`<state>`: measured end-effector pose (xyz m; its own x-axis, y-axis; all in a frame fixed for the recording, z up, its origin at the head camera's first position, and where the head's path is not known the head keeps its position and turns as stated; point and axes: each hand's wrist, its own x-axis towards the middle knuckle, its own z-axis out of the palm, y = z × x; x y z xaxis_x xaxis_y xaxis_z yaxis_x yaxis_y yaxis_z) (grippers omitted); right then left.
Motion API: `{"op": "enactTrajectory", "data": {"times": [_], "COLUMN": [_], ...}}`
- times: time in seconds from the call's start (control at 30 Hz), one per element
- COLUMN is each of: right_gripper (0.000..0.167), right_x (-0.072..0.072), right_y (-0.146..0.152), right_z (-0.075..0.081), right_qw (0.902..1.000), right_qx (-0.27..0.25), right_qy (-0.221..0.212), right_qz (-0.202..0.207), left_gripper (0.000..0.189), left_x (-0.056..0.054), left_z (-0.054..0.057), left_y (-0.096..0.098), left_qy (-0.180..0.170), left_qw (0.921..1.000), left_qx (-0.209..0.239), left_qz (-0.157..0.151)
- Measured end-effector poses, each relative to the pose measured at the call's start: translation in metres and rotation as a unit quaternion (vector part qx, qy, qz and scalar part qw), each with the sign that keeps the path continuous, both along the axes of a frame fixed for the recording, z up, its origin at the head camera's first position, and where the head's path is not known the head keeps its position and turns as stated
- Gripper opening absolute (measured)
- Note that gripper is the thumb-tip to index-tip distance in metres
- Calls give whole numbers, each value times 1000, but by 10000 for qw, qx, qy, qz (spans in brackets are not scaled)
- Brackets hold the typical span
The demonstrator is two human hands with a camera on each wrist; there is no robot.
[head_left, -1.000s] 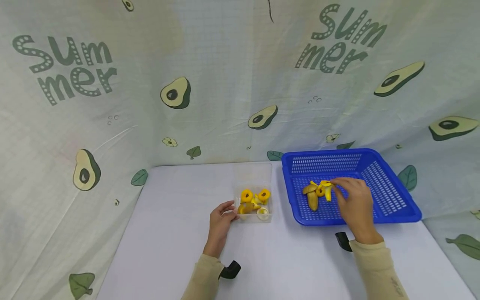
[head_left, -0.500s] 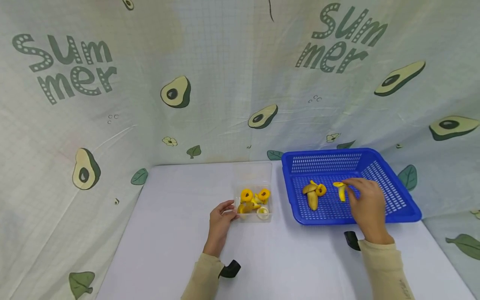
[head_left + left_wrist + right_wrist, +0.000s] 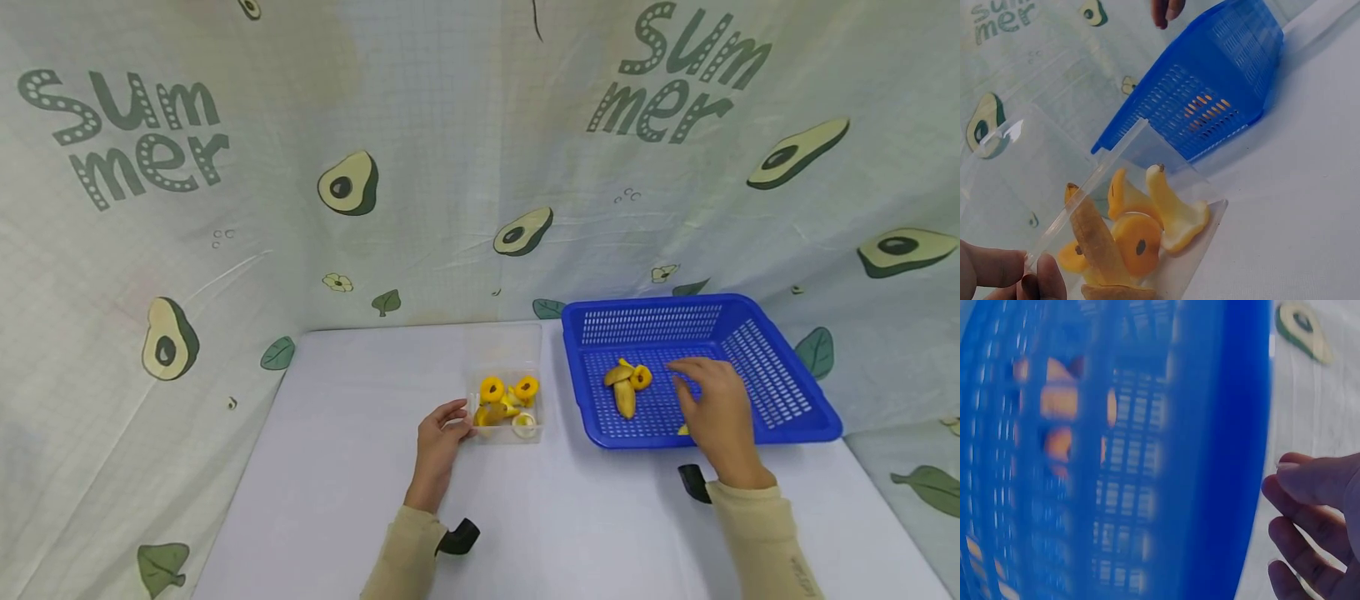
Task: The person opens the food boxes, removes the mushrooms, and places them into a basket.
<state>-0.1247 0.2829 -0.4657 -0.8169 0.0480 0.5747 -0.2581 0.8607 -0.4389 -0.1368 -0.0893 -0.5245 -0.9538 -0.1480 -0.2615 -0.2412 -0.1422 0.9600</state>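
Note:
In the head view my left hand [image 3: 438, 450] pinches the left edge of a clear plastic box [image 3: 489, 437], whose lid stands raised at the back. Inside the box lie several yellow toy mushrooms [image 3: 1139, 242] and a brownish one [image 3: 1094, 237]. My right hand [image 3: 716, 412] hovers over the blue basket [image 3: 801, 379], fingers loosely bent and apart, holding nothing. Part of a yellow mushroom [image 3: 682, 430] shows at its wrist side, the rest hidden by the hand. Farther left in the basket are a brown-capped mushroom [image 3: 624, 396] and a yellow one [image 3: 641, 377], touching.
A white table [image 3: 337, 500] carries the box at its middle and the basket to the right. Behind hangs a cloth [image 3: 435, 208] printed with avocados. The basket's raised wall [image 3: 1166, 100] stands just right of the box.
My right hand drew a yellow mushroom rightward, away from the other two, and let it go near the basket's front. Its fingers are now free. My left hand has stayed at the box.

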Motion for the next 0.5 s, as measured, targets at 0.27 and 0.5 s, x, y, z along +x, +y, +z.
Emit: {"op": "enactTrajectory", "data": {"times": [0.27,0.5], "right_gripper": [31,27], "right_x": [-3,-7], "right_y": [-41,-77], "right_z": [-6,-9], "right_qw": [9947,9866], "right_qx": [90,219], "right_qy": [158,91], "right_qz": [1015,1612], "left_gripper": [39,38], "left_x": [-1,-1], "left_z": [-2,-1], "left_y": [0,0], "left_qy": [-145,-115], "left_qw": [9999,9999], "left_qx": [-52,-40], "left_qz": [-8,-26]}}
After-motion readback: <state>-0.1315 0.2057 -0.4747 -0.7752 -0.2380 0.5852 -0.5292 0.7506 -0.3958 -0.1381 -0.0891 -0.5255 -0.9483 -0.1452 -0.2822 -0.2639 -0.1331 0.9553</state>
